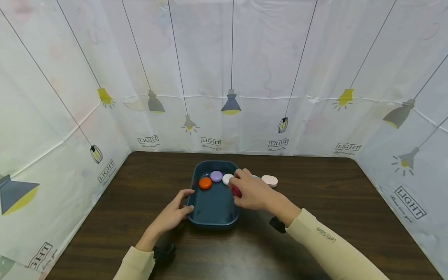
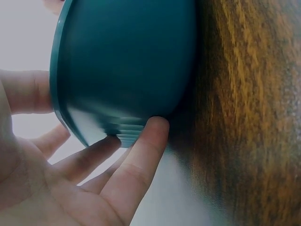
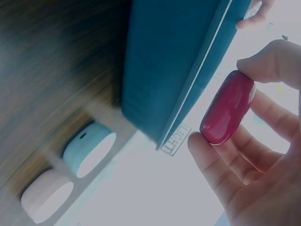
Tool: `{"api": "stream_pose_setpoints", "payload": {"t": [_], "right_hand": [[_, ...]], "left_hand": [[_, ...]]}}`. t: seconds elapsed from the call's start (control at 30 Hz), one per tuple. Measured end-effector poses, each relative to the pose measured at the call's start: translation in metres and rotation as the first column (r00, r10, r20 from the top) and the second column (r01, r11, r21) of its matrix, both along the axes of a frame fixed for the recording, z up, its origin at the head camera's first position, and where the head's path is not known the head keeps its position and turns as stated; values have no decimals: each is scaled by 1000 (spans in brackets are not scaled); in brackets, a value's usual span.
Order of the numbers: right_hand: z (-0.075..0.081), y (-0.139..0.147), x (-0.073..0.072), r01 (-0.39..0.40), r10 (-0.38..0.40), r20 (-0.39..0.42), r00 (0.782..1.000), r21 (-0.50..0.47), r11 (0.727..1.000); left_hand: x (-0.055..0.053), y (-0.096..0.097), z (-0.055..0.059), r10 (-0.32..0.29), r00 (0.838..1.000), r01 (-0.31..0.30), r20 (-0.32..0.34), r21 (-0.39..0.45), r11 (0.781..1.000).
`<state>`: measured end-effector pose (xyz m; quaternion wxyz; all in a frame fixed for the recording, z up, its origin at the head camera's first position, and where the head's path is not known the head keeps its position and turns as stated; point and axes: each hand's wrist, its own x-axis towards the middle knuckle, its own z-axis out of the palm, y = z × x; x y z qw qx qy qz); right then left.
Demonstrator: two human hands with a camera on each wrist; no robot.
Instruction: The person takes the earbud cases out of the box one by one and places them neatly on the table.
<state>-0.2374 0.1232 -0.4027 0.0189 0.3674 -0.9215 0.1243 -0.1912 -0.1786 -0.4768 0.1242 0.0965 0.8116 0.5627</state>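
- The clock is taken from the middle of the blue box (image 1: 212,212), as the head view shows it; the box stands on the dark wooden table (image 1: 315,186).
- At 3 o'clock, the right hand (image 1: 254,191) pinches the dark red piece (image 3: 228,107) between its thumb and its fingers; the piece is in the air, near the box's rim.
- At about 8 o'clock, the left hand (image 1: 172,214) touches the box's outer wall, with its fingers spread and rather straight.
- Inside the box lie the orange piece (image 1: 205,183) towards 11, the purple piece (image 1: 216,176) at 12 and the white piece (image 1: 227,179) towards 1.
- On the table, towards 2, are the light blue piece (image 3: 89,148) and the pale pink piece (image 1: 270,181).
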Motion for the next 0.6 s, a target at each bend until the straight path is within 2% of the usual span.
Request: {"api": "stream_pose_setpoints", "payload": {"t": [0.2,0.6], "right_hand": [[0,12,-5,47,-48,-24,999,-35,998],[-5,33,-21,171,-174,-19,985,-104,980]], "left_hand": [[0,1,1,-1,1000,1,-1,-6,1000],[2,1,1,15,1000,-15,6,-15,1000]]}}
